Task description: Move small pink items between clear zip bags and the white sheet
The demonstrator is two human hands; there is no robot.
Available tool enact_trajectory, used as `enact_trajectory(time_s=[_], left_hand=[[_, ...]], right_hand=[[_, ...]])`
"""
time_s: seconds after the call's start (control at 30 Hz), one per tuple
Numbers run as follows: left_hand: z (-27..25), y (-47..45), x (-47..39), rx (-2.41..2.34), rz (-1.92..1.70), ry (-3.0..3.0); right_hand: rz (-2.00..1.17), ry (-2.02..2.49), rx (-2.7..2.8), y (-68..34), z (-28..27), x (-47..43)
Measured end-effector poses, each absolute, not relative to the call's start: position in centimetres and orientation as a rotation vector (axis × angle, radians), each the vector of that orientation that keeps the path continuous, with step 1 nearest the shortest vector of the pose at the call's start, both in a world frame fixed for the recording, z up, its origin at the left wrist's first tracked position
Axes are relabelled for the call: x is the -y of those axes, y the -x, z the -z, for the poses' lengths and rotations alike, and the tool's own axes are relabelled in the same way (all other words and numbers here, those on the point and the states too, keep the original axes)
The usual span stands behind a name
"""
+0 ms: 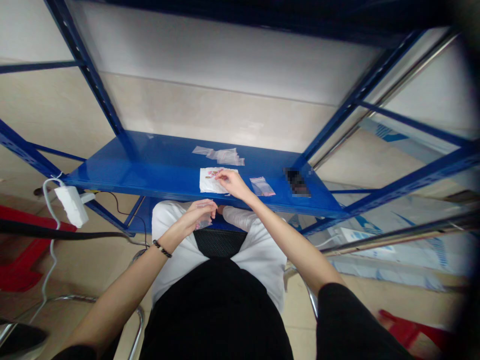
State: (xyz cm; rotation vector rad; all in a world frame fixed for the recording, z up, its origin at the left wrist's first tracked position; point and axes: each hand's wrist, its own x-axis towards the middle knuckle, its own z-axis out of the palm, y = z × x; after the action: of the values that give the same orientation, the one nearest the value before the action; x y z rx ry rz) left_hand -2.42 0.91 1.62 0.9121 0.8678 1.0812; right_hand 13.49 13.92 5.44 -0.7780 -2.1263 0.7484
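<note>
My left hand (197, 214) is closed around a small clear plastic bag (204, 220) just in front of the shelf edge, above my lap. Some pinkish bits show low in the bag. Over a white cloth or tissue (208, 188) on the blue shelf, my right hand (231, 182) has its fingertips pinched together. Several tiny pink and brownish pieces (208, 176) lie on the white sheet beside those fingertips. Whatever sits between the fingers is too small to make out.
Flat clear bags (227, 156) lie in a loose pile behind the white sheet. Another small bag (262, 186) and a dark, pixelated object (297, 182) lie to the right. A white power strip (72, 206) hangs at the left by the blue shelf frame (99, 100).
</note>
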Motion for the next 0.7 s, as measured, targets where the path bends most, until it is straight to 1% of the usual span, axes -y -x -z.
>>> enact_trajectory(time_s=[0.23,0.5,0.6,0.7], left_hand=[[-1.7,2.6,-0.7,-0.91,-1.014,-1.011],[-0.8,2.5,-1.0,-1.103,-0.887,-1.074],[-1.4,2.4,-0.8,-1.078,-0.909,-1.06],[-2.0,2.3,-0.5,-0.943,-0.968,-1.018]], right_hand=[[-0.715,0.792,2.133,-13.8,-4.1,-14.6],[-0.433,0.92,2.239,-13.9,-4.9,-14.4],[-0.327,0.975,2.283,-13.8,-5.0,-14.4],[-0.255,1.046,2.339,-13.7,-4.9,-15.0]])
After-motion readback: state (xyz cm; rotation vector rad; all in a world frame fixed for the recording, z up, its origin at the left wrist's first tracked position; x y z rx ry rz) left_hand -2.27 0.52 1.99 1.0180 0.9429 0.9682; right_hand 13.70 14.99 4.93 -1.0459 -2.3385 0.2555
